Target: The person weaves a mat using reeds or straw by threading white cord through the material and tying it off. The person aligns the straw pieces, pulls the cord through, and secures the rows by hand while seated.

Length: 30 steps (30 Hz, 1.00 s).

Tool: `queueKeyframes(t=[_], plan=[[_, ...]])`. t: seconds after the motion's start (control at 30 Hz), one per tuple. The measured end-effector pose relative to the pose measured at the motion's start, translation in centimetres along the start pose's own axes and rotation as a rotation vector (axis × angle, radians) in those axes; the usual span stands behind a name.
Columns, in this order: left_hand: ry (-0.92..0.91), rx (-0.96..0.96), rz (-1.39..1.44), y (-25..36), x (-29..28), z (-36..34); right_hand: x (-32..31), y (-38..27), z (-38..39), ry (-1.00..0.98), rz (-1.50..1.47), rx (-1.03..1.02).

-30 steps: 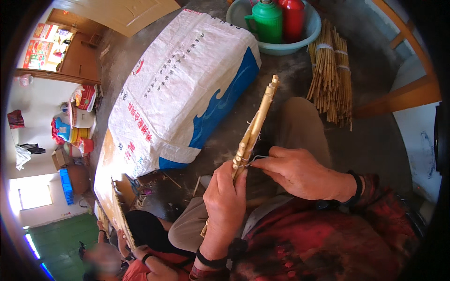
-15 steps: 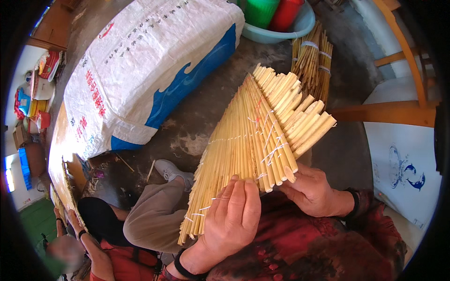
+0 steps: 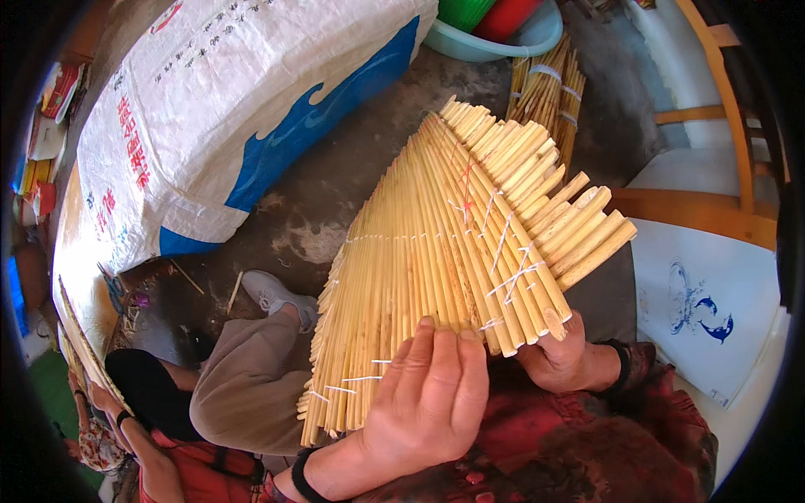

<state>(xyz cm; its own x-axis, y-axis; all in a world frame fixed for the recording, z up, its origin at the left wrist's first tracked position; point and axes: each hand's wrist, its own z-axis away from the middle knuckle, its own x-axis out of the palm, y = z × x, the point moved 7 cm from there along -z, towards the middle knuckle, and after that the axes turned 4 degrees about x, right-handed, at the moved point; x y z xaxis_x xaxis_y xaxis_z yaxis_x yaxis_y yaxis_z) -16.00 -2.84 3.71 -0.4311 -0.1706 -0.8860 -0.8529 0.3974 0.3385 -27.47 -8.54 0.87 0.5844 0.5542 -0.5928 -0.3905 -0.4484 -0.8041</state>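
A flat panel of pale bamboo sticks (image 3: 444, 251), tied side by side with white and red string, fans out in front of me above my lap. My left hand (image 3: 428, 398) lies flat on its near lower part, fingers spread over the sticks. My right hand (image 3: 566, 360) grips the panel's lower right edge from underneath, mostly hidden by the sticks. A dark band sits on each wrist.
A large white and blue woven sack (image 3: 226, 109) lies on the dirt floor at upper left. A tied bundle of thin sticks (image 3: 545, 92) and a pale basin (image 3: 495, 42) with green and red containers are behind. A wooden chair frame (image 3: 713, 168) stands at right. Another person (image 3: 168, 394) crouches at lower left.
One second ago I held the stick panel edge-on, like a thin rod. It has turned face-up toward me and come closer, and my left hand now rests flat on it.
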Motion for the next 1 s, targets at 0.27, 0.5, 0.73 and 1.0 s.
queueKeyframes(t=[0.27,0.5,0.73,1.0], plan=[[0.034,-0.067,0.196,-0.6,0.1,1.2,-0.4,1.0,0.4,-0.062,-0.056,0.110],[0.050,-0.052,0.190,-0.4,-0.2,1.3,-0.5,0.9,0.9,-0.026,-0.051,0.162],[0.012,-0.061,0.259,-0.3,0.0,1.0,-0.5,1.1,1.1,-0.057,-0.092,0.191],[-0.019,-0.045,0.251,-0.3,0.0,0.7,-0.2,1.4,1.6,-0.031,-0.147,0.206]])
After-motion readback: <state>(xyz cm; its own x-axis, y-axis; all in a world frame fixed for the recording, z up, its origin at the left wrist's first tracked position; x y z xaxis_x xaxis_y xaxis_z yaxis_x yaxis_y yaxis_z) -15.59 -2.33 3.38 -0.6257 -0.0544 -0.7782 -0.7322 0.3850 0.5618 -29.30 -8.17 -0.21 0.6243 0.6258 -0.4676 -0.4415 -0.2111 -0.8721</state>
